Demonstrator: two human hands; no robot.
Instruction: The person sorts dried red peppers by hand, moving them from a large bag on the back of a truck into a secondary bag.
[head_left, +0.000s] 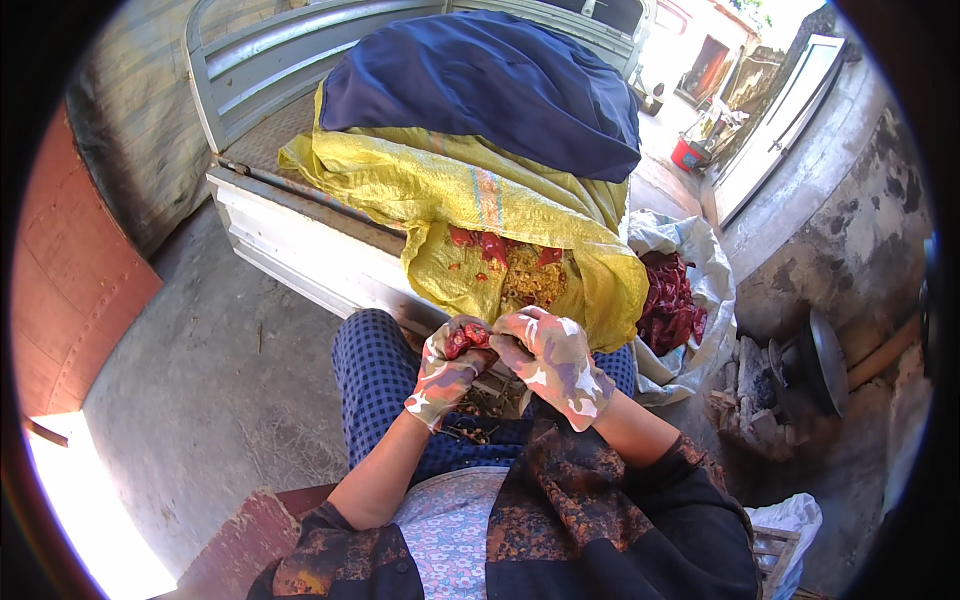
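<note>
My left hand (447, 375), in a camouflage-patterned glove, is closed around a wrinkled dried red chili pepper (466, 339). My right hand (556, 366), gloved the same way, meets it at the pepper's right end with thumb and fingers pinched together. Its fingertips partly hide that end, so whether they grip the pepper itself or its stem does not show. Just beyond both hands, yellow seeds (535, 277) and red chili pieces (492, 247) lie on an open yellow woven sack (425, 178).
A dark blue cloth (480, 75) covers the sack's bulk on a white truck bed (290, 245). On the right stands a white woven sack (715, 300) full of dried red chilies (672, 305). Farther right, a dark round pan (825, 360) leans near rubble. A red bucket (687, 153) stands beyond.
</note>
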